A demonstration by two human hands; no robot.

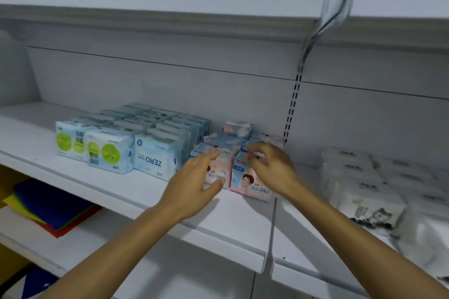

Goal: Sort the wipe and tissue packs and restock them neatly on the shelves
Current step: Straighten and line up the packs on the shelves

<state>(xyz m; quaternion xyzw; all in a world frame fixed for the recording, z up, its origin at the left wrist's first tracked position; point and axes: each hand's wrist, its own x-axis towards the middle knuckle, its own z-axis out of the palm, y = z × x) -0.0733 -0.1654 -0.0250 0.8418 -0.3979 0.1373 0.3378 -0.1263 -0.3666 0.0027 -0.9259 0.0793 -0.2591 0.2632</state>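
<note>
Pink and blue packs marked 240 (252,184) stand in a small group on the white middle shelf (136,192), near the upright post. My left hand (194,184) rests with fingers spread against the front left pink pack (218,172). My right hand (269,165) curls over the top of the front right pack, fingertips on its upper edge. To the left stand rows of pale blue packs, with a ZERO pack (155,160) and green-dot packs (107,153) in front.
White packs with ink drawings (371,211) fill the shelf section to the right. Folded coloured cloths (53,209) lie on the lower shelf at left. A clear divider strip (271,233) stands at the shelf's front edge. An upper shelf (170,5) overhangs the packs.
</note>
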